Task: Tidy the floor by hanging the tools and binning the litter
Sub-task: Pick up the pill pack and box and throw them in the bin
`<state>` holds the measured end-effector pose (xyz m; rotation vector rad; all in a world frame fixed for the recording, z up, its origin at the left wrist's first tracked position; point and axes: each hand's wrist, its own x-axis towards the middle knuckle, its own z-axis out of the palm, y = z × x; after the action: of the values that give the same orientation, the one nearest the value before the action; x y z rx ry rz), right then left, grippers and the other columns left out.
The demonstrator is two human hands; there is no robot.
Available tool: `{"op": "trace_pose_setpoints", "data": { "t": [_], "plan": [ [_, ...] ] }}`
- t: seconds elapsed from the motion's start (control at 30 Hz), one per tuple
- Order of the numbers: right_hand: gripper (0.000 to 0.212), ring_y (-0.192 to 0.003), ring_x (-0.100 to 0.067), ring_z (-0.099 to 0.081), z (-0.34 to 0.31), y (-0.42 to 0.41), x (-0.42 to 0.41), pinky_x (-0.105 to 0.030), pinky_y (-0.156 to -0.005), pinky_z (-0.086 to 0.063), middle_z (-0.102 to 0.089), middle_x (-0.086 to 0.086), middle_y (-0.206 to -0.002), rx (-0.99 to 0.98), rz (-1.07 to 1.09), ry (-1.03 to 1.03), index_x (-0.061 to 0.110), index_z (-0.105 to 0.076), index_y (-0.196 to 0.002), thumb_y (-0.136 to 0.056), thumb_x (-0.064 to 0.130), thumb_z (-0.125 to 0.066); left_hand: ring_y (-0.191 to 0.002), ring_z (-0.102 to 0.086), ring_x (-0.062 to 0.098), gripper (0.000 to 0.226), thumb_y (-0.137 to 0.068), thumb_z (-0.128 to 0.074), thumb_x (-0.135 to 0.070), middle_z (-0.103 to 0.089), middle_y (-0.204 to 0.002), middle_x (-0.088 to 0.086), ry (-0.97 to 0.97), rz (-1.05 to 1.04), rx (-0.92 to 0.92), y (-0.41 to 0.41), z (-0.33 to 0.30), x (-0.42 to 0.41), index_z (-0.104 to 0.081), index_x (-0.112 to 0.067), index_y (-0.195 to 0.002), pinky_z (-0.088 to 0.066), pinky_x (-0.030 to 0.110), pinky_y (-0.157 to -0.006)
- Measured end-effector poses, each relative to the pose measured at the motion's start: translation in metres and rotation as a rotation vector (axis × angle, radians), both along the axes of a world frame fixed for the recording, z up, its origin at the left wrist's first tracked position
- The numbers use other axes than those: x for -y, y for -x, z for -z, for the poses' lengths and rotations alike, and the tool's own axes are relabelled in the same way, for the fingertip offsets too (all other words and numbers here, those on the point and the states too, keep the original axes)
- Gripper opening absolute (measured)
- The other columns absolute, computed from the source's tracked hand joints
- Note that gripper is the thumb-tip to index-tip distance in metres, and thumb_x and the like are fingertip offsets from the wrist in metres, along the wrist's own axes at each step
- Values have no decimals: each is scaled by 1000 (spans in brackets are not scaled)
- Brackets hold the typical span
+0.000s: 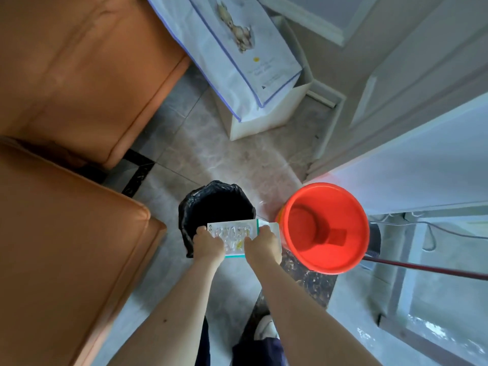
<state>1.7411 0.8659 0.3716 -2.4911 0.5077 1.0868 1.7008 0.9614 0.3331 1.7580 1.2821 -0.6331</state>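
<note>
Head view, with the bin (219,207) as the landmark: it is a dark, bag-lined bin standing on the tiled floor (200,143), and the piece of litter, a flat plastic blister pack (233,235) with a teal edge, is held over its near rim, partly above the open mouth; the pack's long axis runs left to right across the bin, roughly level. The left hand (208,245) pinches the pack's left end and the right hand (264,245) pinches its right end, fingers closed on the card, thumbs on top as far as can be seen; the two hands sit at about the same nearness to the bin, the left one over its near-left rim, the right one just past its near-right rim; neither is clearly the closer.

To the right of the bin, just beside it, stands a red bucket (324,228); the pack's right end reaches close to the bucket's rim, though whether it touches cannot be told; a reddish handle (422,268) lies beyond the bucket, farther right. Left of the bin is an orange sofa (66,101).

In my judgement the drop turns on the pack lying mostly over the near edge; it wants carrying a little forward, or tipping, before both hands let go.
</note>
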Motion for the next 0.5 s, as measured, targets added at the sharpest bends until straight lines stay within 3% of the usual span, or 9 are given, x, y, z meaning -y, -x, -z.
{"op": "trace_pose_setpoints", "data": {
  "t": [0.2, 0.33, 0.5],
  "plan": [
    [27, -105, -25, -62, 14, -11, -19, -28, -70, -41, -62, -5, -116, -43, 77, -31, 11, -52, -120, -95, 21, -48, -126, -49, 34, 50, -96, -32, -3, -43, -144, 17, 19, 67, 0, -16, 13, -25, -28, -7, -146, -44, 37, -95],
    [39, -112, -27, -60, 22, -12, -25, -32, -89, -50, -59, -7, -128, -105, 125, -108, 13, -49, -132, -94, 11, -45, -124, -51, 35, 51, -97, -33, -4, -42, -146, 16, 12, 127, -28, -18, 19, -41, -28, -10, -147, -44, 36, -95],
    [46, -111, -31, -60, 20, -7, -33, -39, -93, -52, -57, -10, -130, -116, 129, -179, 14, -49, -134, -89, 9, -45, -133, -43, 33, 50, -97, -35, -6, -43, -145, 18, 58, 158, -24, -23, 22, -47, -31, -6, -146, -35, 37, -107]
  ]
}}
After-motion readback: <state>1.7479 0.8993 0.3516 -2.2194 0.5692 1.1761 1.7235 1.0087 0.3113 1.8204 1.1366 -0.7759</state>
